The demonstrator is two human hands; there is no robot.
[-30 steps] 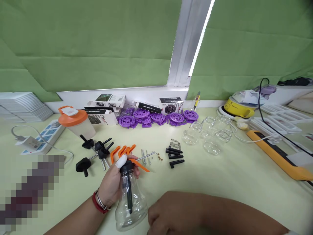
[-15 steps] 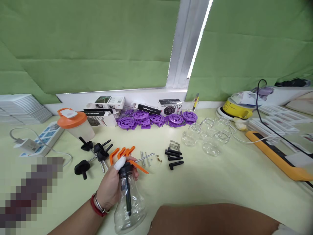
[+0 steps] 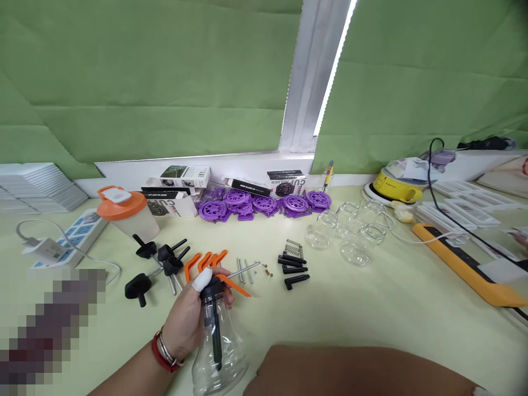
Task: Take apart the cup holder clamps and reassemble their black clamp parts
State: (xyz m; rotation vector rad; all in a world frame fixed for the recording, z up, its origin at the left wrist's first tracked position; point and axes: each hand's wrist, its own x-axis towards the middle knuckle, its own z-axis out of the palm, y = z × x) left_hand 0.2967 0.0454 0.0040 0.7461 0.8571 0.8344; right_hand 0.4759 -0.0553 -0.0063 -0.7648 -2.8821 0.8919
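Right of the clear bottle point(image 3: 231, 352), bare tabletop point(image 3: 330, 313) offers passage; orange levers point(image 3: 205, 259) and metal rods point(image 3: 240, 269) obstruct beyond it, the right forearm point(image 3: 350, 374) nearer.

Looks like a small assembly workshop, judging by springs point(image 3: 294, 249), black L-shaped parts point(image 3: 294, 270) and purple discs point(image 3: 213, 210) sorted into groups along a pale worktop point(image 3: 330, 313), near several printed cartons point(image 3: 179, 207).

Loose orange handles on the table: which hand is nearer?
Left. The left hand, holding the clear bottle, is just this side of the loose orange handles; the right hand is farther, past the bottom edge, its forearm showing.
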